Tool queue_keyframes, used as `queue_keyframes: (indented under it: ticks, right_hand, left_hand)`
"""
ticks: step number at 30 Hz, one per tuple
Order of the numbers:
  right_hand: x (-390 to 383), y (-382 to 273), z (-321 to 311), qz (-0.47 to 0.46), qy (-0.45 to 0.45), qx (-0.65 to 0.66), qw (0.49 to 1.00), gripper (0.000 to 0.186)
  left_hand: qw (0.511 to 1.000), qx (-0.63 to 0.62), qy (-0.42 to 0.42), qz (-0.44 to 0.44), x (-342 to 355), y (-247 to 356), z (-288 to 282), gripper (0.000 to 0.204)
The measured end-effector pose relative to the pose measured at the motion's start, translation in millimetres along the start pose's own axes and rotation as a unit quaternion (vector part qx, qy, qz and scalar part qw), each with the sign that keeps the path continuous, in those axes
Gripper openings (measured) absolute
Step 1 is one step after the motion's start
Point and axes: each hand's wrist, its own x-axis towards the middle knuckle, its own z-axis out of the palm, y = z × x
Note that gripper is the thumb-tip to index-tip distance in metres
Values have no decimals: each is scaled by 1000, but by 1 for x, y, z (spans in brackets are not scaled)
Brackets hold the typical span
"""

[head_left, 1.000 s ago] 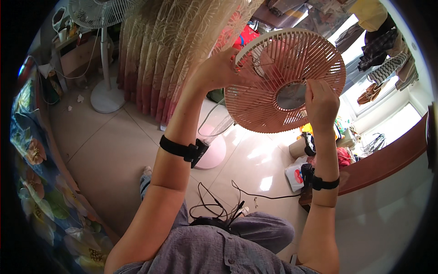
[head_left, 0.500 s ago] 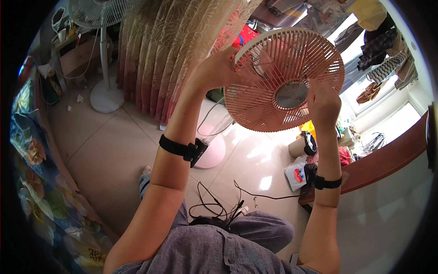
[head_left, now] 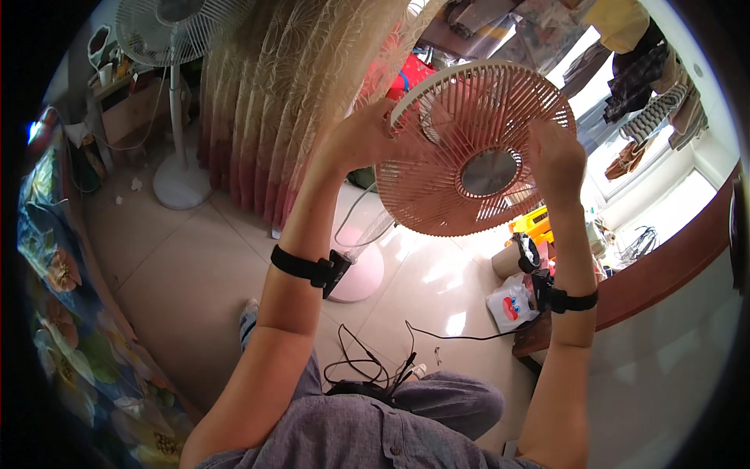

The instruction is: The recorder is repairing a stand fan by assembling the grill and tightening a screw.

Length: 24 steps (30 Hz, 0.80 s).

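Observation:
A pink-grilled fan head (head_left: 437, 195) with a white rim and round silver hub (head_left: 484, 173) faces me atop a stand with a clear neck and pink round base (head_left: 355, 273). My left hand (head_left: 363, 137) has its fingers closed around the upper-left rim, partly behind the guard. At the right side of the grille, beside the hub, my right hand (head_left: 558, 160) has curled fingers pressed to the slats, their tips hidden. A looped cord hangs behind the fan. Both forearms wear black straps with small devices.
A white standing fan (head_left: 176, 191) and lace curtain (head_left: 258, 117) are at left, with a flowered cover (head_left: 70, 297). Right are a bin (head_left: 508, 259), white plastic bag (head_left: 504, 307), reddish-brown ledge (head_left: 641, 301) and hanging clothes (head_left: 648, 86). Black cables (head_left: 351, 359) lie low in front.
The fan head has shifted slightly down and left in view, with my left hand on its rim. My right hand has moved up and right, farther from the hub.

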Motion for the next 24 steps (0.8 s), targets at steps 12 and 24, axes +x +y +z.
queue_keyframes:
  ticks: [12,24]
  right_hand:
    - [9,6,-10,-56,-102,-31,993,7]
    - [14,18,-17,-50,-132,-17,990,4]
  left_hand:
    - [1000,22,0,-14,2,1,1,72]
    - [999,-35,-9,0,-3,10,-3,72]
